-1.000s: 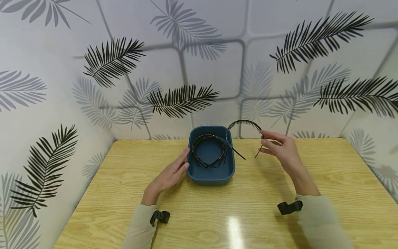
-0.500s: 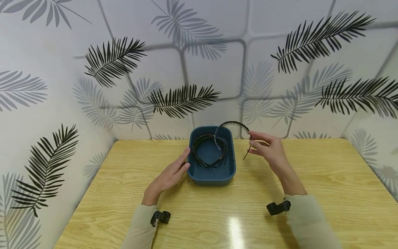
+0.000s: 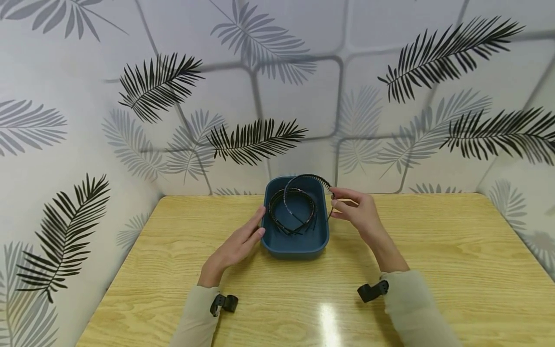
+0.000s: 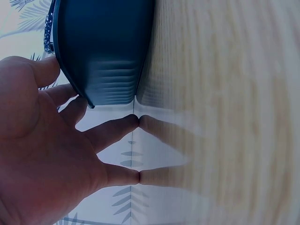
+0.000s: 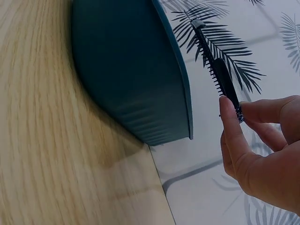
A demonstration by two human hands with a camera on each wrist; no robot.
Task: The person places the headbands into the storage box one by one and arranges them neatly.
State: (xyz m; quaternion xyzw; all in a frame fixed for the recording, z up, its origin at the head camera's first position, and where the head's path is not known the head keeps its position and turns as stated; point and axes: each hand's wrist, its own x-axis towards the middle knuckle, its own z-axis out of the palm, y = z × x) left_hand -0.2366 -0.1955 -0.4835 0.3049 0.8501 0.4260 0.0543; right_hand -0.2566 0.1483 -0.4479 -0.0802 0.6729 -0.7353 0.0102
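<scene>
A dark blue rectangular bin [image 3: 295,253] stands on the table against the wall, with several black toothed headbands [image 3: 271,212] nested in a ring inside. My left hand [image 3: 234,246] touches the bin's left side with extended fingers; in the left wrist view, thumb and two fingertips meet the rim while two other fingers reach down to the tabletop. Between thumb and fingers, my right hand [image 3: 357,212] pinches one end of another black headband [image 3: 305,175] that has a speckled, shiny side. This headband is held over the bin's right rim, its free end above the nested ones.
The pale wood-grain table [image 3: 173,231] runs back to a wall [image 3: 295,96] papered with leaf patterns, close behind the bin. Black wrist cameras [image 3: 373,291] sit on both sleeves.
My right hand has moved left with the pinched headband, bringing it from beside the bin to above it. The left hand and the bin have stayed put.
</scene>
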